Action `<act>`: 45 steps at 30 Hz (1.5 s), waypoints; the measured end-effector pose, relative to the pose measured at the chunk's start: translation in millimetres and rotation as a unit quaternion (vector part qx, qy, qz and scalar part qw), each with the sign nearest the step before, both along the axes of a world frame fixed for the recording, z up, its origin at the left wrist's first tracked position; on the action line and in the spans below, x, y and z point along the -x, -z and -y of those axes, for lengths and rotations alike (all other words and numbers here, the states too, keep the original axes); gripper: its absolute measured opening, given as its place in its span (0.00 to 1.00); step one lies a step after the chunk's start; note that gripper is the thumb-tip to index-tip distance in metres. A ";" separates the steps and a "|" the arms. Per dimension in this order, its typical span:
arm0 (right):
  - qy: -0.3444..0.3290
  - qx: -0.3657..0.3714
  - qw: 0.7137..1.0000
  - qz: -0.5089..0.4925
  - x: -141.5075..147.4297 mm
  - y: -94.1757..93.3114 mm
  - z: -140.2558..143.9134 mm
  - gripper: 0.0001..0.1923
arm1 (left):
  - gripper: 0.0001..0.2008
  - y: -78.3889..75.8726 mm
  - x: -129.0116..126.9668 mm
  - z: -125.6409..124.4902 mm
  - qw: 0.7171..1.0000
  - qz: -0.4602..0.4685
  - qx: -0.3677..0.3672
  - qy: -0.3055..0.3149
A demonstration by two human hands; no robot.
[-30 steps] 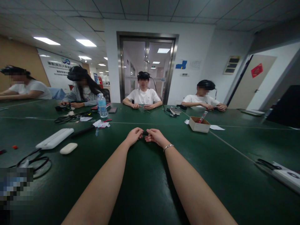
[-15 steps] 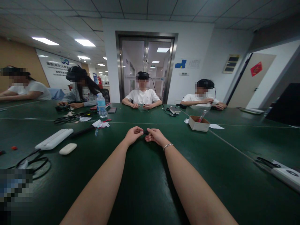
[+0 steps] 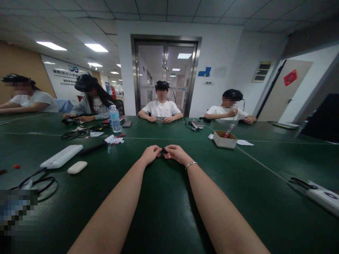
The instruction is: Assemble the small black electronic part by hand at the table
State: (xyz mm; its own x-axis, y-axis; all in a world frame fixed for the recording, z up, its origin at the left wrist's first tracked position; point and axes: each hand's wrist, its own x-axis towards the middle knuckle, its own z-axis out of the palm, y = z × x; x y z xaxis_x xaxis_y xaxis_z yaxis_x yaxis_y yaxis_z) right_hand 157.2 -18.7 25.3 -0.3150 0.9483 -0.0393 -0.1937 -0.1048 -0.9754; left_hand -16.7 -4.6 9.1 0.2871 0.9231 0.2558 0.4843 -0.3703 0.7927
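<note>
Both my hands meet above the green table (image 3: 164, 190), straight ahead of me. Between them is a small black object (image 3: 164, 150), too small and too covered by fingers to name. My right hand (image 3: 177, 154), with a silver bracelet (image 3: 191, 164) at the wrist, pinches it between thumb and fingers. My left hand (image 3: 152, 155) is closed, its fingertips pressed together at the object's left end; whether they grip it is hard to see.
To the left lie a white power bank (image 3: 62, 156), a white oval case (image 3: 77, 167) and black cables (image 3: 47, 187). A water bottle (image 3: 114, 120) stands farther back. A small box (image 3: 225, 140) is right of centre. Several people sit across the table, including one person (image 3: 161, 107) opposite.
My left hand has closed its fingers more and dipped slightly. Less of the black object shows, and it has turned a little in my right hand's pinch.
</note>
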 end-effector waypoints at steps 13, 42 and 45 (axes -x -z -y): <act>-0.039 -0.034 0.999 -0.017 -4.2 2.4 -0.2 0.17 | 0.22 -2.8 -2.8 -0.8 0.999 0.000 0.014 -0.037; -0.057 -0.028 0.998 -0.027 -4.6 -0.3 0.1 0.17 | 0.30 -9.2 -3.1 2.9 0.992 -0.039 0.023 -0.118; -0.057 -0.030 0.998 -0.026 -4.8 -0.1 -0.3 0.17 | 0.30 -9.2 -3.0 3.3 0.993 -0.031 0.028 -0.113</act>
